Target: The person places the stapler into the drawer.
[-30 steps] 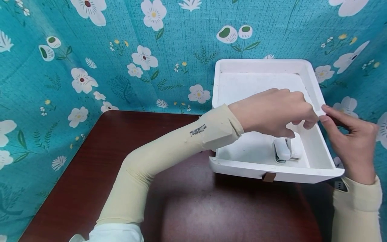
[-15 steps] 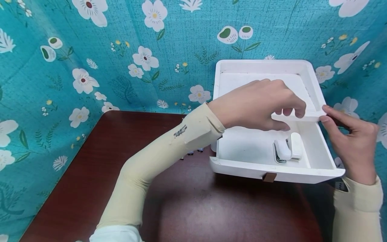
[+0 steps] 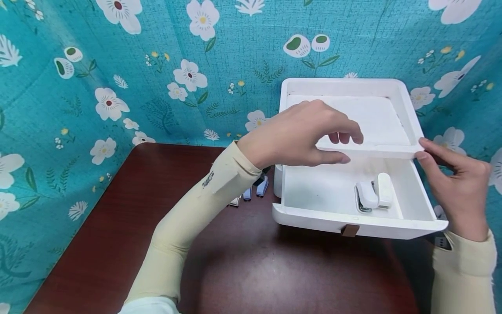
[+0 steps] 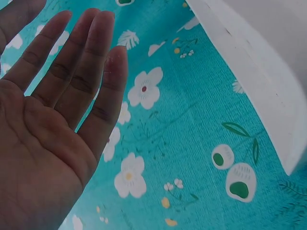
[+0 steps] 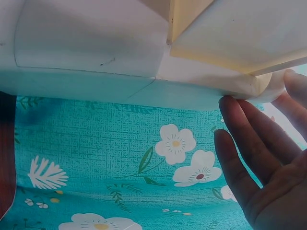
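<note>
In the head view my left hand (image 3: 302, 133) hovers above the white drawer box (image 3: 345, 150), its fingers loosely bent with nothing between them. The left wrist view shows its bare palm (image 4: 43, 158). My right hand (image 3: 456, 185) grips the box's right front corner between thumb and fingers. From the right wrist, its fingers (image 5: 235, 120) lie against the box's side. A pulled-out white drawer (image 3: 317, 213) with a brown tab (image 3: 350, 230) sticks out at the front. Two small white staplers (image 3: 384, 190) lie side by side in it, toward the right.
Beside the box's left wall, small lavender pieces (image 3: 262, 187) and a pale one (image 3: 235, 201) lie partly hidden behind my left wrist; their kind is unclear. Everything stands on a dark red-brown table (image 3: 251, 261). A teal floral cloth (image 3: 219, 87) hangs behind and at both sides.
My left hand has drawn back up and left from over the drawer, bringing the staplers and lavender pieces into fuller view. The right hand has stayed at the corner.
</note>
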A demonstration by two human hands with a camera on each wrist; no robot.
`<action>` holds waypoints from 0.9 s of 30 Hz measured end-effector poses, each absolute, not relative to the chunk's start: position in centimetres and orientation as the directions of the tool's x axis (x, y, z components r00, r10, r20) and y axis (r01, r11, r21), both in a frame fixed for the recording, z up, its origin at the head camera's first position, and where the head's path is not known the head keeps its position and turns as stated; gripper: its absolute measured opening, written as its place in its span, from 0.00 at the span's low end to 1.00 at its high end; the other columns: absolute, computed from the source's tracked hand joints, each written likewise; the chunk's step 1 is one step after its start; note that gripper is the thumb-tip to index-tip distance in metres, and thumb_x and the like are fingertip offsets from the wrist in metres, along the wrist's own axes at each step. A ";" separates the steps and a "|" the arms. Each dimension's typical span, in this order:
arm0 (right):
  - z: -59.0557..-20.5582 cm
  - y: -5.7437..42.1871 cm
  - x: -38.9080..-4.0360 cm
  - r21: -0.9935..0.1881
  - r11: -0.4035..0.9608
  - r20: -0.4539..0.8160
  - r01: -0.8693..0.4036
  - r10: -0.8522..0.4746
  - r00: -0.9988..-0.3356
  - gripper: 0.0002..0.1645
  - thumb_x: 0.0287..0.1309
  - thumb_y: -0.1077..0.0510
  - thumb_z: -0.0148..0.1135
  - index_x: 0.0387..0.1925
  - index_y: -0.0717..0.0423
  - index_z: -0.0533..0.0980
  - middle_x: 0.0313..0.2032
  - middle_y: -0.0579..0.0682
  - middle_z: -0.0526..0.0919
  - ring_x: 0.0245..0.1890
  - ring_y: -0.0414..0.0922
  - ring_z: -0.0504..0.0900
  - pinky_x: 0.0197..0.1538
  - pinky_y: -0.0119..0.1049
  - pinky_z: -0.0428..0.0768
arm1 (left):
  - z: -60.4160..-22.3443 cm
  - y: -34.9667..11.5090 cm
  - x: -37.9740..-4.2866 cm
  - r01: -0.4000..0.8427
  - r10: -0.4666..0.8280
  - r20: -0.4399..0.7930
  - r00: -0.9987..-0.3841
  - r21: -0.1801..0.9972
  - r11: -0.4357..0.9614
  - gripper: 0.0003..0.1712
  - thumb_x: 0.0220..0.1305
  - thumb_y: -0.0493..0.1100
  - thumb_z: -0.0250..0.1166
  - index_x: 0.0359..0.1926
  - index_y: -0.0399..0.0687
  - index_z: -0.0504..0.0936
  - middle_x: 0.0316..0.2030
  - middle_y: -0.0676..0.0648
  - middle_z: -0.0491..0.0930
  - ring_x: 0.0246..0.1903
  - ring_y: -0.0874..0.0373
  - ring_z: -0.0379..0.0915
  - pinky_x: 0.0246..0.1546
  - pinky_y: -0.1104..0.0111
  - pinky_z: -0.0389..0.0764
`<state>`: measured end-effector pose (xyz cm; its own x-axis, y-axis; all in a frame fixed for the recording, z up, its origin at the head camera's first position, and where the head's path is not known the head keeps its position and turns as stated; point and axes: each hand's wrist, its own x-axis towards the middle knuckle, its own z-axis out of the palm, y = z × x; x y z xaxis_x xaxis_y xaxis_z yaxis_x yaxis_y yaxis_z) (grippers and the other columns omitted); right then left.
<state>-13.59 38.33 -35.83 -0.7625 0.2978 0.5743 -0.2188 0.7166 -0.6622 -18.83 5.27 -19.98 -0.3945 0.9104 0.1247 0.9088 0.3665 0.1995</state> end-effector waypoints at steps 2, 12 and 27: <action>-35.8 38.3 -13.5 -0.667 0.714 0.570 -0.214 0.303 -0.764 0.20 0.68 0.56 0.69 0.59 0.40 0.83 0.58 0.41 0.87 0.46 0.13 0.78 0.50 0.11 0.73 | -20.3 4.6 -18.8 0.904 0.905 0.150 -0.398 0.234 0.359 0.19 0.72 0.54 0.67 0.60 0.58 0.85 0.53 0.60 0.87 0.51 0.71 0.80 0.56 0.79 0.74; -35.8 38.2 -13.5 -0.688 0.702 0.536 -0.183 0.322 -0.780 0.20 0.68 0.54 0.68 0.60 0.39 0.83 0.57 0.26 0.84 0.52 0.18 0.80 0.56 0.17 0.76 | -22.8 0.9 -18.7 0.893 0.845 0.367 -0.388 0.376 0.246 0.18 0.70 0.47 0.70 0.57 0.46 0.87 0.50 0.51 0.89 0.48 0.63 0.83 0.56 0.70 0.80; -35.7 38.3 -13.4 -0.678 0.703 0.565 -0.214 0.313 -0.764 0.20 0.67 0.56 0.69 0.59 0.42 0.84 0.57 0.36 0.88 0.47 0.15 0.79 0.49 0.12 0.73 | -27.0 -2.4 -17.8 0.846 0.744 0.494 -0.450 0.503 0.177 0.19 0.64 0.43 0.75 0.54 0.42 0.88 0.49 0.47 0.91 0.44 0.63 0.86 0.44 0.73 0.84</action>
<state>-13.43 38.27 -35.73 -0.7638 0.3125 0.5648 -0.2136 0.7033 -0.6780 -17.82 -2.36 -27.03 -0.4503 0.7436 0.4943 0.8456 0.1775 0.5035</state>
